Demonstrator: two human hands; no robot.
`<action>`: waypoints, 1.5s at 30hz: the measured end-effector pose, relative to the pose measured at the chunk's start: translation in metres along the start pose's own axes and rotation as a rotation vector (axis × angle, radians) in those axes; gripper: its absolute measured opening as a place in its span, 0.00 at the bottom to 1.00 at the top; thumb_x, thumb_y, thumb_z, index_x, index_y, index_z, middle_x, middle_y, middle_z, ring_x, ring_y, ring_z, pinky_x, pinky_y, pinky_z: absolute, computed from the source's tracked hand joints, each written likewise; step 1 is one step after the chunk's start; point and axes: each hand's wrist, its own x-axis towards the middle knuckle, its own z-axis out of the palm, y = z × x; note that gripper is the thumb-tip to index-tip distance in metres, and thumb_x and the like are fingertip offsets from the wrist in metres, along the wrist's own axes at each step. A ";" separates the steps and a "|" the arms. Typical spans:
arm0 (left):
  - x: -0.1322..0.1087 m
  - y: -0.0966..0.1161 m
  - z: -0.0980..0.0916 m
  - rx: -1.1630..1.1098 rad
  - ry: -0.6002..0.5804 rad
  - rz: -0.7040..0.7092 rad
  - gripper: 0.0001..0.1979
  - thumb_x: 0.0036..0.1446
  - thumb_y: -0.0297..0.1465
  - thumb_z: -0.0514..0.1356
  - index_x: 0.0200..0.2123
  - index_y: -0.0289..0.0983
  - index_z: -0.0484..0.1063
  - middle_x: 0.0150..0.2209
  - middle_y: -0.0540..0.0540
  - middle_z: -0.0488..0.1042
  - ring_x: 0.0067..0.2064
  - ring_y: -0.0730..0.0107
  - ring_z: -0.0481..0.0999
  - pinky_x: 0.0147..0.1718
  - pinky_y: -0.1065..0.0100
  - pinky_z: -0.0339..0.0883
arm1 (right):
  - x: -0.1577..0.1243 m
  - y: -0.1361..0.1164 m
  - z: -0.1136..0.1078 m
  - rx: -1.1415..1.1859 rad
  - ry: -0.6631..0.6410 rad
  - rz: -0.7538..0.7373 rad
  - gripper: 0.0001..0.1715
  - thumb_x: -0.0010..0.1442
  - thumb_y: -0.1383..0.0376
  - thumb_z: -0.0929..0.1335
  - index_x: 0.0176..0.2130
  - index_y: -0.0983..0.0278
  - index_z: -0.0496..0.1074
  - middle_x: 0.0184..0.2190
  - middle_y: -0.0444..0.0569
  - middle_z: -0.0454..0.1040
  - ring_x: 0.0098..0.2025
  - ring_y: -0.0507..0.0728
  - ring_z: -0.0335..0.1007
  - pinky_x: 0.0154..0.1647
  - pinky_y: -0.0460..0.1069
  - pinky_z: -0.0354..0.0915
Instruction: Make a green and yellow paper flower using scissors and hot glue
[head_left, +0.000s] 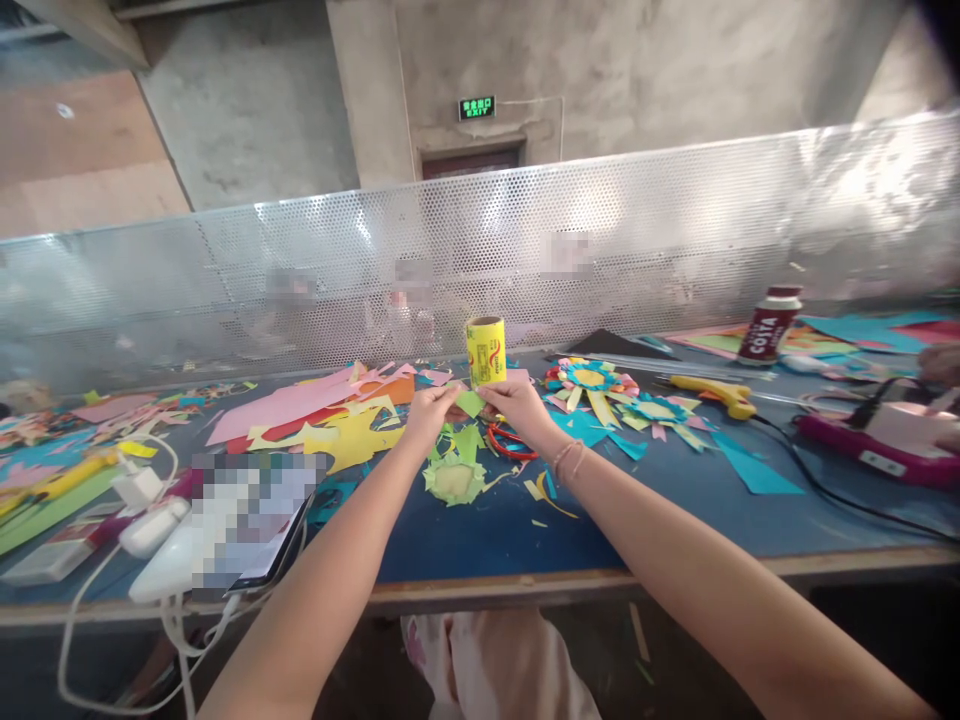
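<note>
A small piece of green paper (470, 404) is stretched between my two hands above the blue table. My left hand (435, 412) pinches its left side, and my right hand (517, 405) pinches the right. Just below lies a light green paper rosette (454, 480) with pleated edges and a pale round centre. Red-handled scissors, or a similar looped red thing (510, 442), rest under my right hand. Directly behind my hands stands a yellow roll (486, 350) with printed marks. Two finished-looking paper rosettes, one with a blue and yellow centre (589, 375), lie to the right.
Pink paper sheets (300, 405) and yellow scraps (352, 440) spread left. A phone (277, 530) with white cables is at the front left. Right are a yellow glue gun (716, 393), a dark red bottle (770, 325) and a purple power strip (877, 450). A perforated metal panel (480, 230) stands behind.
</note>
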 end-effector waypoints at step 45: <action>0.000 0.000 0.001 -0.037 -0.076 0.060 0.10 0.35 0.26 0.60 0.27 0.35 0.74 0.26 0.47 0.76 0.28 0.69 0.74 0.31 0.68 0.68 | 0.003 0.000 -0.004 -0.061 0.057 -0.163 0.11 0.49 0.62 0.65 0.31 0.65 0.73 0.27 0.46 0.73 0.29 0.53 0.67 0.30 0.48 0.63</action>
